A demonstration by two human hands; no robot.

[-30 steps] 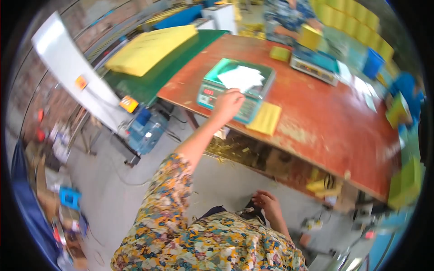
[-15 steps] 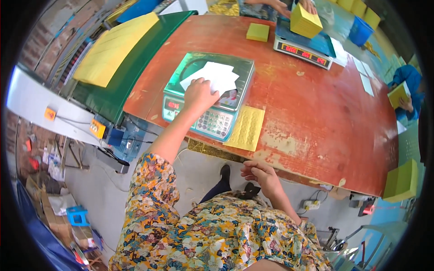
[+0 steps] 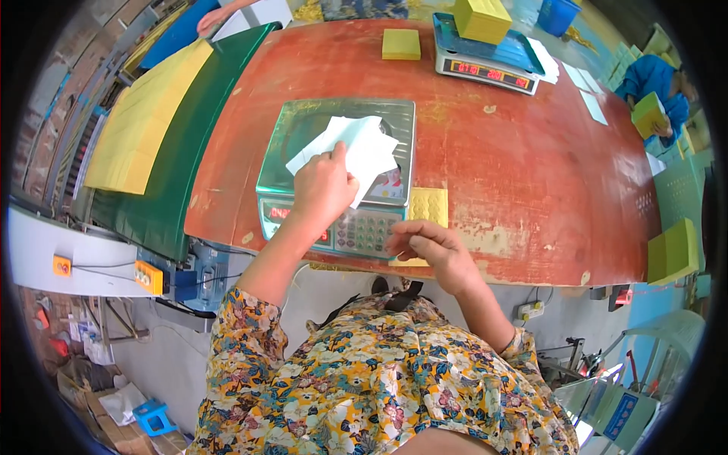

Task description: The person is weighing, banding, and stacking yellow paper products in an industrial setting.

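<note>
A digital scale (image 3: 279,144) with a green-tinted platform stands near the table's front edge. Several white paper sheets (image 3: 369,155) lie fanned out on its platform. My left hand (image 3: 322,186) is closed on the sheets' near edge, thumb and fingers pressed to the paper; part of the sheets is hidden under it. Beside the scale's keypad, my right hand (image 3: 447,258) hovers with loosely bent fingers and thumb apart, nothing visible in it. A yellow embossed sheet (image 3: 430,203) shows between the scale and that hand, partly covered by both.
At the back, a second scale (image 3: 485,73) carries a yellow stack (image 3: 483,20); a smaller yellow stack (image 3: 401,44) is left of it. Yellow sheets (image 3: 155,114) cover the green surface at left. A person in blue (image 3: 658,82) holds a yellow stack at far right.
My left hand has closed on the white sheets and shifted them; they lie differently. My right hand has risen from below the table edge to the keypad. The yellow stack's handler at the back has let go.
</note>
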